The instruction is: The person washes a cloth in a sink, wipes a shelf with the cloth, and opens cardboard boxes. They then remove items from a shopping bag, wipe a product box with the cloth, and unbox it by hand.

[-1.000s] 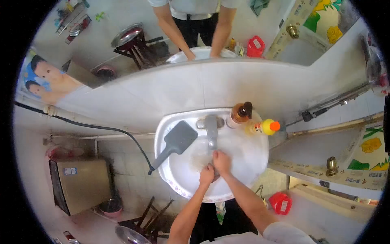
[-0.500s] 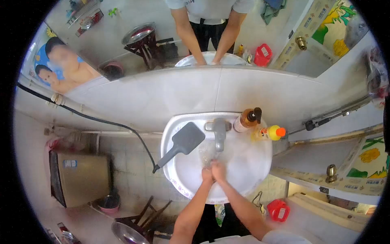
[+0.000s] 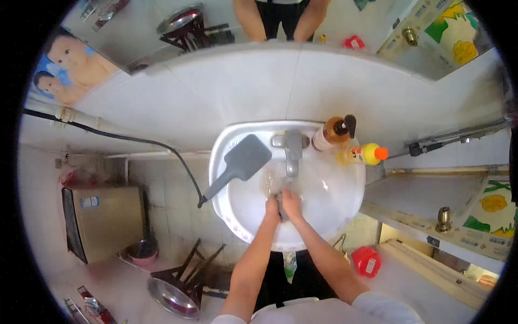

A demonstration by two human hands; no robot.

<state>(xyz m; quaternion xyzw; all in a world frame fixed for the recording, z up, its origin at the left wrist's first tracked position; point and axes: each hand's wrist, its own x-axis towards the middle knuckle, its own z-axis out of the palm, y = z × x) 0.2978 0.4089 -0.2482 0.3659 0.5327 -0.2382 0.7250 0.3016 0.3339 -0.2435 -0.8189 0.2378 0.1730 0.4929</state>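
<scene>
A white sink [image 3: 245, 229] holds both my hands below the grey faucet [image 3: 292, 156], where water splashes. My left hand [image 3: 273, 209] and my right hand [image 3: 292, 204] are side by side with a narrow gap between them. Their fingers point toward the faucet and look loosely cupped, though splashing blurs the fingertips. A dark grey patch shows between the palms; I cannot make out what it is. Nearest on the left, a grey paddle-shaped handheld tool [image 3: 248, 157] lies across the sink's rim, its handle toward me.
A brown pump bottle [image 3: 330, 135] and a yellow bottle with an orange cap [image 3: 366, 154] stand at the sink's back right corner. A black hose [image 3: 145, 141] hangs at left. Below are a metal basin [image 3: 172, 297] on a stool and a red container [image 3: 367, 262].
My hands, pressed together before, have moved slightly apart, with a dark patch now visible between them. The head view has tilted down, so the sink sits higher in the picture.
</scene>
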